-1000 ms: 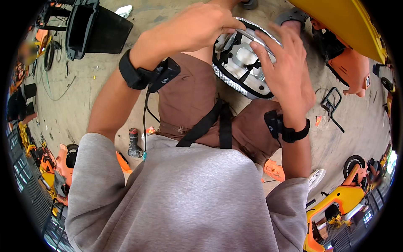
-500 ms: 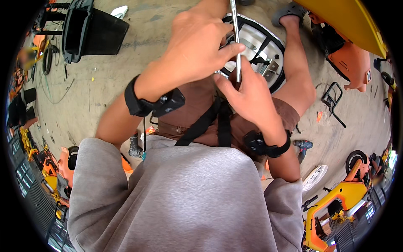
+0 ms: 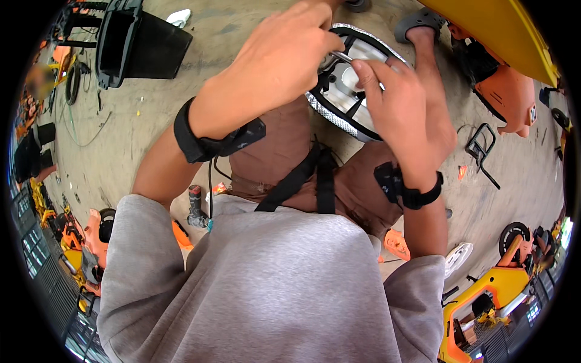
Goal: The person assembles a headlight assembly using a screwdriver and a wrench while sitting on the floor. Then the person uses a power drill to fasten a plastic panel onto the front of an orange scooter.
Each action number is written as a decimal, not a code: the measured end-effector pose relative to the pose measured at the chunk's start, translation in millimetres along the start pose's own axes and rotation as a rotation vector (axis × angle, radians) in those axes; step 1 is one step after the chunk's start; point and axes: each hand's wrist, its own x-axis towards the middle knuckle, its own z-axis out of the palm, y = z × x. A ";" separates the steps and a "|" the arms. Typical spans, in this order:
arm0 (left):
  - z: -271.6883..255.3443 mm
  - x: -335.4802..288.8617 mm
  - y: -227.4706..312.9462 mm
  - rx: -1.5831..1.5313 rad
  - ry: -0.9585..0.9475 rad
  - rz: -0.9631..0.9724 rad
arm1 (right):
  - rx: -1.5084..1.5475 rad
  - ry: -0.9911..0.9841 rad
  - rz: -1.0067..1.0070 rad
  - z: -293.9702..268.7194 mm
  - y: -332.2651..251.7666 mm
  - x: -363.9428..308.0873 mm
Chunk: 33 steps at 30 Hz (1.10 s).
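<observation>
A slim shiny metal rod-like tool [image 3: 342, 57] spans the gap between my hands; its ends are hidden in my fingers, so its exact kind does not show. My left hand [image 3: 287, 51] is closed round its left end. The right end sits between the thumb and fingers of my right hand [image 3: 396, 97]. Below both hands lies a rounded seat-shaped part [image 3: 340, 120], underside up, with a silvery patterned edge, black rim and ribs, and a pale inside. It rests on the floor just beyond my thighs, partly covered by my hands.
A black plastic box [image 3: 158, 51] and a white cloth [image 3: 179, 18] lie far left. Right of me are a yellow panel [image 3: 505, 27], an orange body part [image 3: 507, 100] and a black tube bracket [image 3: 479, 148]. A yellow-orange frame [image 3: 478, 296] stands near right.
The metal tool has swung from nearly upright to lying crosswise. My right hand has moved up and right, my left slightly up and left. More of the seat-shaped part's near edge shows.
</observation>
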 end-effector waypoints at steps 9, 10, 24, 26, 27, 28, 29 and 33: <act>21.4 -15.2 18.2 -0.392 0.042 -0.472 | 0.442 0.159 0.376 30.2 -36.6 -18.9; 29.1 -14.5 17.9 -0.378 0.093 -0.414 | 0.480 0.201 0.336 35.5 -39.8 -20.5; 28.0 14.1 -27.4 -0.142 0.050 0.104 | -0.258 0.200 -0.246 -6.5 -1.1 6.7; 15.3 24.5 -36.9 -0.346 -0.047 0.278 | -0.208 0.123 -0.148 -11.0 -1.2 4.6; 11.4 24.8 -31.0 -0.302 0.033 0.248 | -0.179 0.083 -0.098 -12.1 -2.5 2.3; 8.5 23.7 -22.7 -0.257 0.112 0.217 | -0.081 0.049 0.021 -12.9 -5.8 -0.5; 7.6 22.6 -16.2 -0.212 0.190 0.185 | 0.017 0.014 0.139 -13.3 -10.5 -3.4; 21.4 3.9 -0.6 -0.280 0.379 -0.351 | 0.121 -0.012 0.281 2.1 -10.7 -11.7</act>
